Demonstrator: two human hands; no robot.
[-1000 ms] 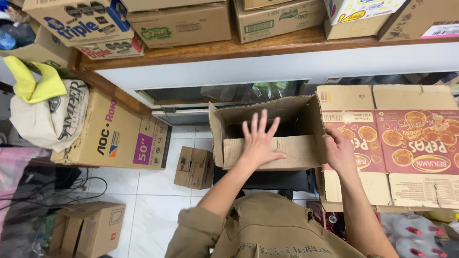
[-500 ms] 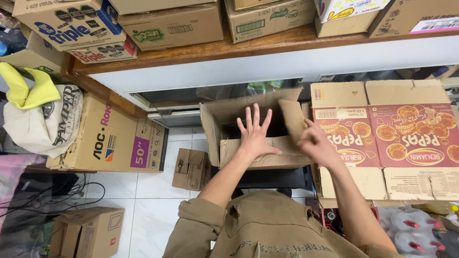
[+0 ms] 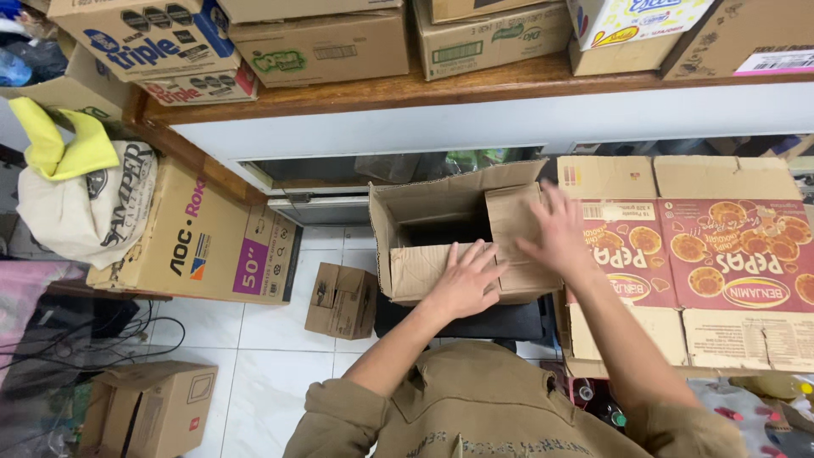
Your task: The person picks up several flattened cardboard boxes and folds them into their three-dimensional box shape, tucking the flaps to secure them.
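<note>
A brown cardboard box (image 3: pixel 407 216) stands open in front of me on a dark stool-like support. My left hand (image 3: pixel 465 280) lies flat, fingers spread, on the box's near flap, pressing it down. My right hand (image 3: pixel 561 229) is blurred, fingers apart, resting on the right-hand flap (image 3: pixel 510 212), which is folded inward over the opening. The far and left flaps stand up. The inside of the box is dark and I cannot see any contents.
A large flat red-and-tan snack carton (image 3: pixel 721 254) lies right of the box. A wooden shelf (image 3: pixel 407 93) above carries several cartons. Left stand a big screen carton (image 3: pixel 203 246) with a cloth bag (image 3: pixel 80 203); small boxes (image 3: pixel 342 298) sit on the white tiled floor.
My right hand has moved up and left from the box's right side, folding the right flap inward. My left hand has slid down onto the near flap. The view shifted slightly.
</note>
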